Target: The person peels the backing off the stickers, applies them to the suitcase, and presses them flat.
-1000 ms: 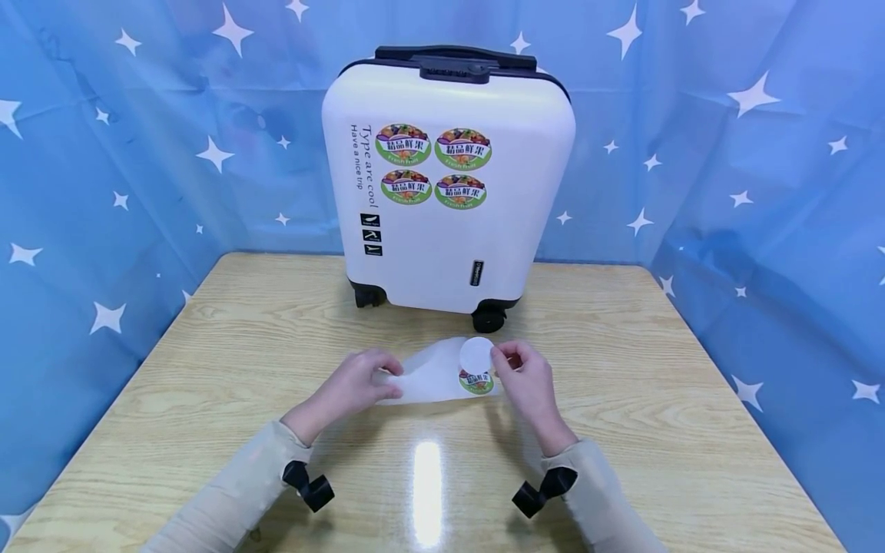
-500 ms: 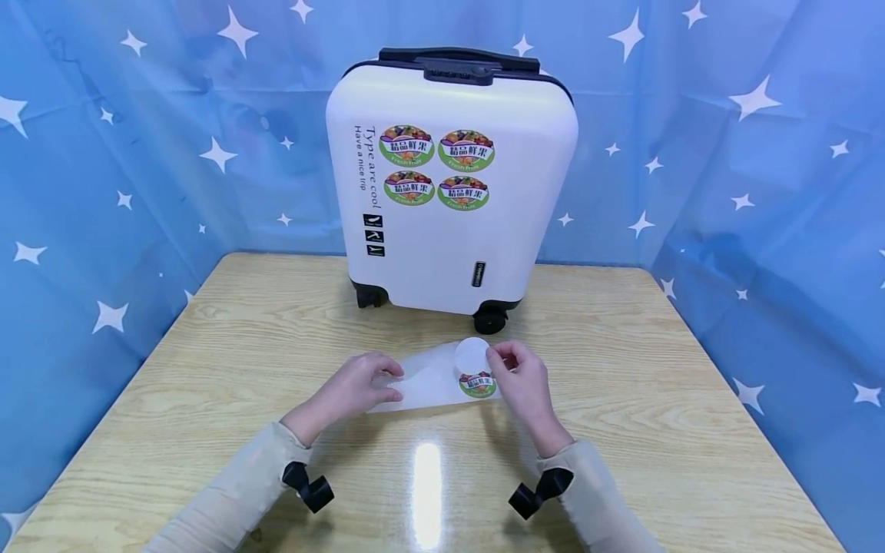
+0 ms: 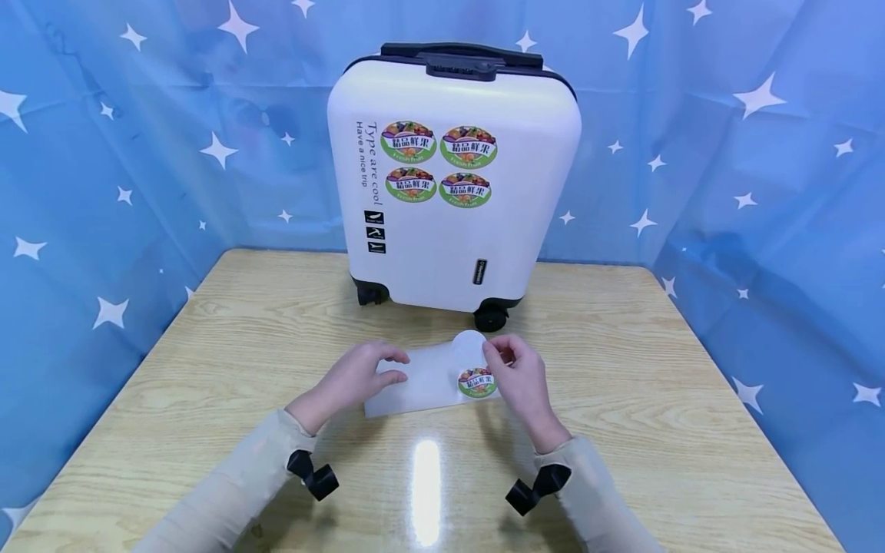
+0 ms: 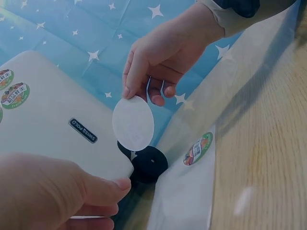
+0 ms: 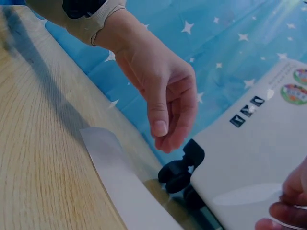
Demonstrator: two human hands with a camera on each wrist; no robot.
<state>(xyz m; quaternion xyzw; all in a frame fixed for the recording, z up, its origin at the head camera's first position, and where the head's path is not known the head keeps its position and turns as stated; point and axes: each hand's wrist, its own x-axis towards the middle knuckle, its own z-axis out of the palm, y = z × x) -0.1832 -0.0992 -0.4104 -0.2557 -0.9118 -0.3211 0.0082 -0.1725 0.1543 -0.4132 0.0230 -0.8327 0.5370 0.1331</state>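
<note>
My right hand [image 3: 522, 380] pinches a round sticker [image 4: 133, 123] by its edge between thumb and fingers, its plain white back showing in the left wrist view. Below it on the table lies a strip of white backing paper [image 3: 418, 384], which bears one colourful oval fruit sticker [image 3: 477, 382] near its right end. Over the strip's left end hovers my left hand [image 3: 353, 380]; in the right wrist view its fingers [image 5: 159, 127] are loosely bent and hold nothing. Behind both hands stands a white suitcase [image 3: 442, 253] with several matching fruit stickers [image 3: 409, 142] on its upper front.
The suitcase rests on black wheels [image 3: 491, 316] at the back of the wooden table [image 3: 622, 369]. It has a black top handle [image 3: 462, 55] and a small dark badge [image 3: 480, 271]. A blue curtain [image 3: 726, 177] with white stars surrounds the table.
My left hand has let go of the backing paper and lifted slightly, and the strip lies flatter. The sticker in my right hand has moved up, uncovering the one on the strip.
</note>
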